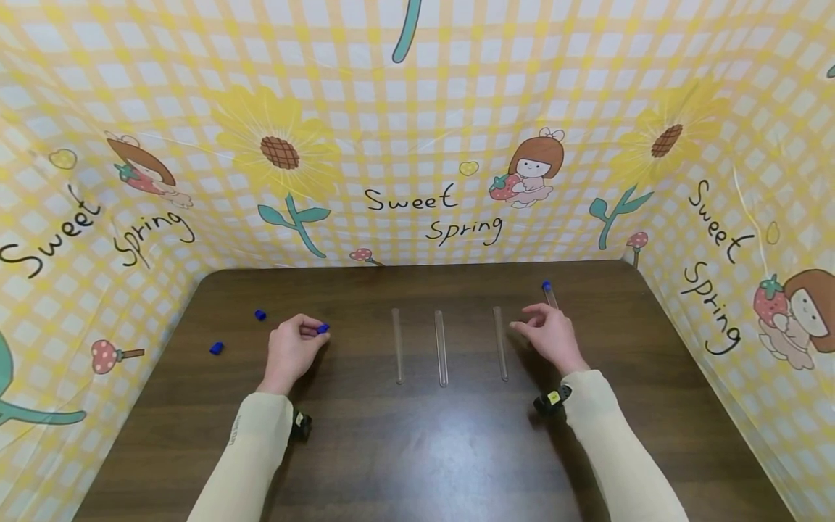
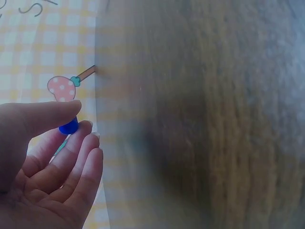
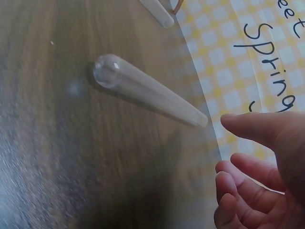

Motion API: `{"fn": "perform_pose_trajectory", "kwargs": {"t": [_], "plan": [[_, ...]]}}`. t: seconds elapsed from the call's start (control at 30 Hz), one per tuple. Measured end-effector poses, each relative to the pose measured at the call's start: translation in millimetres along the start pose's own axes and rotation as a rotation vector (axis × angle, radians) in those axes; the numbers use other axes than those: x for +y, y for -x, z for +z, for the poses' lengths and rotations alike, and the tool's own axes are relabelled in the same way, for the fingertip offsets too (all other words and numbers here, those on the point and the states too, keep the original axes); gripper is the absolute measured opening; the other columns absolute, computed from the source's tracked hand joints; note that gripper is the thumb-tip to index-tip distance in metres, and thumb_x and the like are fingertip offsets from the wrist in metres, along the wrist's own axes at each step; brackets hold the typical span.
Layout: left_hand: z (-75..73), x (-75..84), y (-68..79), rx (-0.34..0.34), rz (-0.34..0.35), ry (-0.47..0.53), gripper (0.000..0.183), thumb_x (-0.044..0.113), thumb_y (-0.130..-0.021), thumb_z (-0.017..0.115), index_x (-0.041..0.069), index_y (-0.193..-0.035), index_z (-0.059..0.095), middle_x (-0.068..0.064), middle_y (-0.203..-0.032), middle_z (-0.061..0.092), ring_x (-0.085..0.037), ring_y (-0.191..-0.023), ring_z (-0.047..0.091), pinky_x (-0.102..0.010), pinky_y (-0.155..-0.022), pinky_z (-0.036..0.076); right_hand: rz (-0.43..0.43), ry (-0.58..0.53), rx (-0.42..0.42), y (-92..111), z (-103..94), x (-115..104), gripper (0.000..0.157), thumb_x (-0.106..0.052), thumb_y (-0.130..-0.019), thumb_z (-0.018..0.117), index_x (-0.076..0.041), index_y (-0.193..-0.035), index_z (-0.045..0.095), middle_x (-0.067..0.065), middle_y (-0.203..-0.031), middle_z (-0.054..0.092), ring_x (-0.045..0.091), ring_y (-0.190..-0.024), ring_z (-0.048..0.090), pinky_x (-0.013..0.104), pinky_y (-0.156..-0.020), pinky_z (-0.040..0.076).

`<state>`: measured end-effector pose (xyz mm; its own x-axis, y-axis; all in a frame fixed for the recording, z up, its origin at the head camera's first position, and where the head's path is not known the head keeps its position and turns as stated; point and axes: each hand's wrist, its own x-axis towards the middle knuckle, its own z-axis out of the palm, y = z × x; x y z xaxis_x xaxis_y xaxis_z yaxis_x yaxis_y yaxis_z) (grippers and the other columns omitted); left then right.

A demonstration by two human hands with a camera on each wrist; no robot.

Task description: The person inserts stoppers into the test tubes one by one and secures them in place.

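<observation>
Between thumb and forefinger, my left hand (image 1: 293,350) pinches a small blue stopper (image 1: 322,328); the same blue stopper (image 2: 69,127) shows at the fingertips in the left wrist view. My right hand (image 1: 549,335) holds nothing, its thumb and fingers parted just right of a clear test tube (image 1: 500,344). In the right wrist view that glass test tube (image 3: 147,89) lies on the table, rounded end toward the camera. Two more test tubes, a middle one (image 1: 441,348) and a left one (image 1: 398,346), lie roughly parallel to it.
Two loose blue stoppers, one (image 1: 260,315) farther back and one (image 1: 217,349) nearer, lie left of my left hand. Beyond my right hand lies a tube with a blue stopper (image 1: 546,286), partly hidden. Checked cloth (image 1: 417,130) walls the dark wooden table (image 1: 417,449) on three sides.
</observation>
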<state>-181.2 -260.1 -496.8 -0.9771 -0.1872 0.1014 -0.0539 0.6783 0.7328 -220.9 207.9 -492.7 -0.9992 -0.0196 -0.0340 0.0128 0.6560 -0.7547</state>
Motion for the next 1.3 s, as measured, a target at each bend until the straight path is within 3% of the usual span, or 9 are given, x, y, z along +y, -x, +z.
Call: {"fn": "perform_pose_trajectory", "kwargs": {"t": [0.27, 0.67, 1.3], "plan": [[0.6, 4.6, 1.7, 0.001, 0.016, 0.013, 0.016, 0.010, -0.090, 0.079, 0.000, -0.101, 0.073, -0.012, -0.091, 0.073, -0.026, -0.083, 0.073, -0.043, -0.078, 0.058, -0.009, -0.008, -0.019, 2, 9.1, -1, 0.043, -0.025, -0.092, 0.078, 0.001, -0.123, 0.066, 0.007, -0.085, 0.065, 0.021, -0.069, 0.058, 0.033, -0.062, 0.047], [2.9, 6.7, 1.9, -0.064, 0.010, 0.011, 0.020, 0.015, -0.091, 0.079, 0.001, -0.106, 0.075, -0.011, -0.095, 0.073, -0.026, -0.086, 0.071, -0.044, -0.079, 0.058, -0.002, 0.036, -0.046, 4, 20.3, -1, 0.045, -0.028, -0.090, 0.080, 0.001, -0.122, 0.065, 0.008, -0.086, 0.066, 0.021, -0.070, 0.058, 0.033, -0.060, 0.047], [14.0, 16.2, 3.2, -0.074, 0.029, 0.022, 0.020, 0.014, -0.092, 0.077, 0.002, -0.107, 0.077, -0.010, -0.093, 0.072, -0.024, -0.085, 0.070, -0.042, -0.079, 0.058, 0.000, 0.079, -0.061, 6, 30.5, -7, 0.047, -0.025, -0.085, 0.084, 0.001, -0.120, 0.066, 0.005, -0.081, 0.065, 0.020, -0.068, 0.057, 0.033, -0.060, 0.045]]}}
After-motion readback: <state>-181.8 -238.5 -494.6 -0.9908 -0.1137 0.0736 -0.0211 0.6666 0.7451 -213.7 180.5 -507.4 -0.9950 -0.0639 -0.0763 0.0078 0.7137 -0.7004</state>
